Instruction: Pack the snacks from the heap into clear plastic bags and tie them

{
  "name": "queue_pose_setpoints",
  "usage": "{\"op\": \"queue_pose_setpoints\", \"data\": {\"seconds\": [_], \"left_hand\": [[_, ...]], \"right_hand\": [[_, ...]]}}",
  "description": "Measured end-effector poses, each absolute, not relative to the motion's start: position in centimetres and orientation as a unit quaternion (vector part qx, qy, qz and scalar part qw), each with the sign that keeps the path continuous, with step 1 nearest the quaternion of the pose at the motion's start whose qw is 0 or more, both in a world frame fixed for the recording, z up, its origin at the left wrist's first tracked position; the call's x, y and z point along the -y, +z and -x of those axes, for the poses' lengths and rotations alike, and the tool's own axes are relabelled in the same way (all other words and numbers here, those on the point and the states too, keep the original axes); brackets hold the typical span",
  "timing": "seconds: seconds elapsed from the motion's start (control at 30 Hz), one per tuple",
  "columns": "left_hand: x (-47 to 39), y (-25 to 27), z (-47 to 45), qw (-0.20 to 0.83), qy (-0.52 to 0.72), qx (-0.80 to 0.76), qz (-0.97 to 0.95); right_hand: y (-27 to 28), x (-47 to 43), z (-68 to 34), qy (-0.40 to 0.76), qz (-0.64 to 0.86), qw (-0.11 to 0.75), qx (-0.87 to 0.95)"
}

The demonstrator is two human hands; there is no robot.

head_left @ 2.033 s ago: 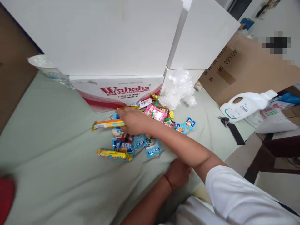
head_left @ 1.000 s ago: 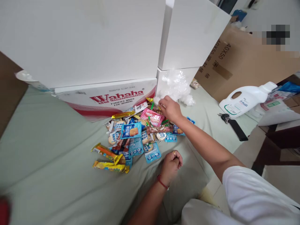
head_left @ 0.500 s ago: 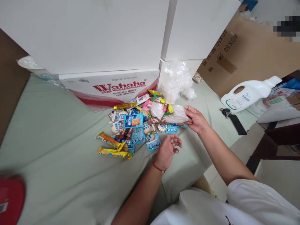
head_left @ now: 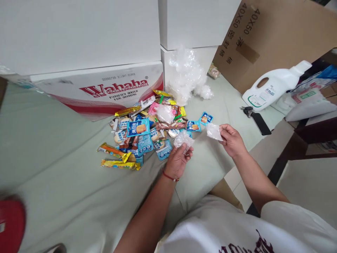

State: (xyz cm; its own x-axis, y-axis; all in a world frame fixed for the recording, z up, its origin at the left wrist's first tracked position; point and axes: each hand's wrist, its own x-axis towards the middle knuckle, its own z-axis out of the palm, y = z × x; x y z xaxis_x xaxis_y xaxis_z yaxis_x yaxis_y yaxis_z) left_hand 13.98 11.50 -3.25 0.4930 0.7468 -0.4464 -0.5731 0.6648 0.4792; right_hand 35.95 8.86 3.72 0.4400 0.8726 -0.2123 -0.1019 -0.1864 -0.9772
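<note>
Crumpled clear plastic (head_left: 183, 138) is pinched in my left hand (head_left: 179, 161), just in front of the snack pile. My right hand (head_left: 233, 140) is closed on another piece, a small folded clear plastic bag (head_left: 213, 131), held apart to the right. Between and beyond my hands lies a heap of wrapped snacks: a blue snack packet (head_left: 138, 127), a brown-wrapped bar (head_left: 171, 125), yellow-wrapped bars (head_left: 120, 164) and several round biscuits in clear wrappers. A wad of clear plastic (head_left: 165, 114) rests on top of the heap.
Behind the pile stand a Wahaha water carton (head_left: 116, 89) and a large mound of clear plastic bags (head_left: 184, 75). To the right are a white detergent bottle (head_left: 273, 88), keys (head_left: 248, 111), a black phone-like slab (head_left: 261, 123) and a brown cardboard box (head_left: 276, 38). A red object (head_left: 12, 225) sits lower left.
My left hand has closed on crumpled plastic. My right hand has drawn away to the right with a smaller plastic piece, uncovering the brown bar and blue packets. The view has shifted slightly.
</note>
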Motion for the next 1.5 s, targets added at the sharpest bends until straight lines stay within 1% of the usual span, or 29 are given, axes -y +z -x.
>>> {"op": "queue_pose_setpoints", "data": {"seconds": [0.1, 0.13, 0.17, 0.23, 0.37, 0.53, 0.6, 0.67, 0.73, 0.8, 0.87, 0.93, 1.0, 1.03, 1.1, 1.17, 1.23, 1.27, 1.3, 1.37, 1.5], "left_hand": [[-11.7, -3.0, -13.9, 0.838, 0.406, -0.346, -0.115], [-11.7, -2.9, -14.0, 0.834, 0.412, -0.348, -0.116], [-11.6, -2.8, -14.1, 0.83, 0.417, -0.348, -0.124], [-11.4, -2.9, -14.3, 0.824, 0.419, -0.347, -0.158], [-10.4, -3.3, -14.8, 0.793, 0.416, -0.353, -0.272], [-9.5, -3.6, -15.2, 0.732, 0.422, -0.36, -0.396], [-9.2, -3.5, -15.1, 0.68, 0.398, -0.362, -0.498], [-8.8, -3.5, -15.0, 0.59, 0.36, -0.355, -0.63], [-8.4, -3.6, -15.1, 0.493, 0.302, -0.33, -0.746], [-8.0, -3.6, -15.2, 0.415, 0.235, -0.309, -0.823], [-7.8, -3.7, -15.4, 0.354, 0.179, -0.308, -0.865], [-7.7, -3.6, -15.6, 0.323, 0.152, -0.314, -0.88], [-7.8, -3.3, -15.7, 0.32, 0.146, -0.324, -0.878], [-7.8, -3.2, -15.8, 0.323, 0.147, -0.334, -0.873], [-7.9, -3.0, -15.8, 0.325, 0.15, -0.362, -0.861], [-7.9, -2.9, -15.9, 0.32, 0.142, -0.378, -0.857], [-8.0, -2.9, -15.9, 0.319, 0.13, -0.379, -0.859], [-8.1, -3.0, -15.9, 0.325, 0.127, -0.376, -0.859], [-8.2, -3.1, -15.8, 0.336, 0.129, -0.375, -0.855], [-8.5, -3.5, -15.8, 0.371, 0.157, -0.381, -0.832], [-9.4, -4.5, -15.5, 0.483, 0.286, -0.42, -0.713]], "right_hand": [[3.6, -7.6, -36.1, 0.493, 0.662, 0.426, 0.371], [3.5, -7.2, -35.8, 0.493, 0.673, 0.388, 0.393], [3.3, -7.0, -35.4, 0.482, 0.682, 0.369, 0.408], [3.1, -6.8, -34.2, 0.465, 0.683, 0.381, 0.416], [3.3, -8.1, -32.1, 0.502, 0.615, 0.415, 0.444], [4.1, -13.9, -31.0, 0.434, 0.613, 0.487, 0.445], [4.1, -17.5, -30.3, 0.424, 0.596, 0.496, 0.468], [3.9, -21.3, -29.2, 0.38, 0.583, 0.485, 0.53], [3.4, -24.4, -28.0, 0.343, 0.585, 0.436, 0.591], [3.0, -26.7, -26.8, 0.334, 0.582, 0.363, 0.646], [2.7, -27.9, -25.7, 0.321, 0.572, 0.301, 0.692], [2.7, -28.1, -25.1, 0.291, 0.575, 0.276, 0.713], [3.0, -27.7, -25.0, 0.284, 0.585, 0.289, 0.703], [3.2, -27.2, -25.3, 0.298, 0.583, 0.31, 0.689], [3.7, -26.0, -26.7, 0.353, 0.567, 0.383, 0.639], [4.2, -24.8, -29.1, 0.408, 0.563, 0.476, 0.538], [4.3, -24.1, -32.1, 0.423, 0.597, 0.556, 0.394], [4.2, -24.1, -33.5, 0.412, 0.623, 0.581, 0.323], [4.0, -24.4, -34.7, 0.395, 0.648, 0.593, 0.269], [3.3, -25.5, -36.3, 0.374, 0.68, 0.592, 0.217], [2.5, -27.7, -36.8, 0.388, 0.693, 0.567, 0.218]]}}
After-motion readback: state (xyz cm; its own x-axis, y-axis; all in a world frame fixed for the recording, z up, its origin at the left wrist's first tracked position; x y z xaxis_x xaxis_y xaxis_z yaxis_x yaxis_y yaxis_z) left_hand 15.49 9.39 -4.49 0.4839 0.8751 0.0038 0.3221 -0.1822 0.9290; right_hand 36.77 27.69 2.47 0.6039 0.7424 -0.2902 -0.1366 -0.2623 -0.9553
